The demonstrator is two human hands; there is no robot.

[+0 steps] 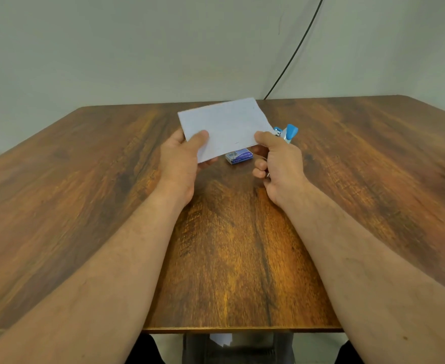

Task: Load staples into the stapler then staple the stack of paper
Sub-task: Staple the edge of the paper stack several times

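two bare hands meet above the middle of a wooden table (347, 206), nearer its far edge than its near one. the left hand (182, 158) pinches the near left corner of the stack of paper (226, 127), thumb flat on top and fingers curled beneath. the stack is pale, matte and rectangular, held off the tabletop and tilted so that its far edge rises toward the wall (111, 48). the right hand (281, 164) grips the stapler (287, 132), fingers curled round its body and thumb laid along the near right corner of the stack; only the stapler's front end shows past the knuckles, a rounded light blue plastic cap over a bright metal part, just beside the right edge of the paper. whether the paper sits inside the stapler's mouth cannot be told. a small flat staple box (239, 156), dark blue card with pale print, lies on the tabletop between the two hands, partly under the near edge of the stack. the tabletop is smooth, glossy, brown with dark streaked grain and rounded far corners. a thin black cable (295, 56) curves down the plain grey-green wall to the far edge of the table.
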